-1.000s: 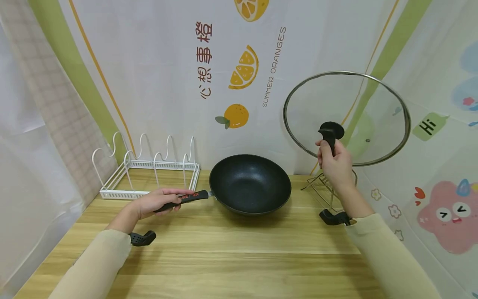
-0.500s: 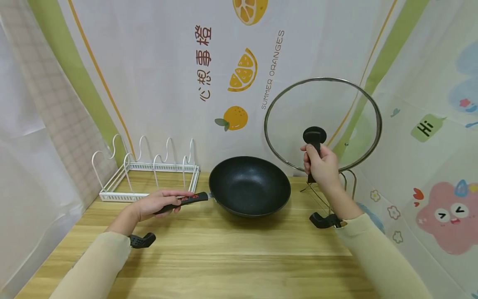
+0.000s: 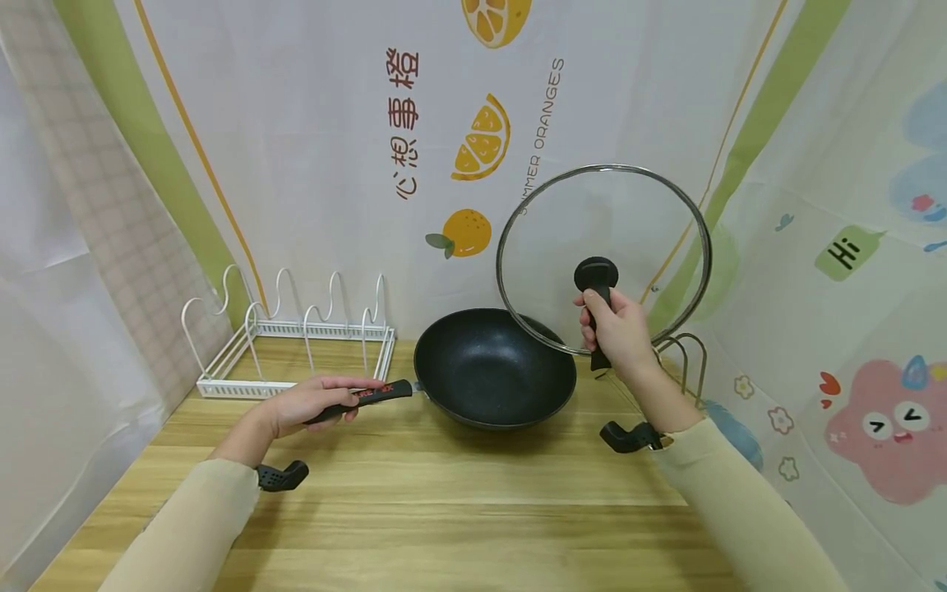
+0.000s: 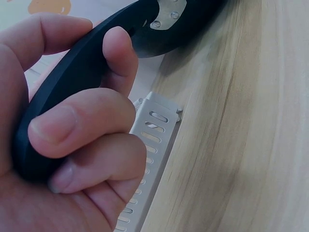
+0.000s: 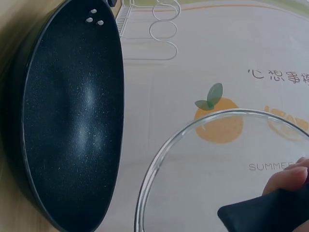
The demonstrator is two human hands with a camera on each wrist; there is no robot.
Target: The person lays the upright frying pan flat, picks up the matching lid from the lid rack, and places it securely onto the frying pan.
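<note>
A black wok [image 3: 494, 374] stands on the wooden table with its long handle pointing left. My left hand [image 3: 314, 400] grips that handle [image 4: 72, 72]; in the left wrist view the fingers curl round it. My right hand [image 3: 621, 329] holds the black knob handle of a round glass lid [image 3: 629, 205] with a metal rim. Steeply tilted, the lid hangs above and to the right of the wok, its lower left rim overlapping the wok's far right edge in the head view. A gap separates lid and wok [image 5: 72, 121] in the right wrist view.
A white wire rack [image 3: 296, 329] with several upright loops stands at the back left, just beyond my left hand. A gold-coloured wire stand [image 3: 691, 362] is partly hidden behind my right forearm. Printed curtains hang behind and at both sides of the table [image 3: 444, 526].
My right hand has moved left and slightly down with the lid, bringing it from the right side to beside the wok. The left hand and wok have stayed in place.
</note>
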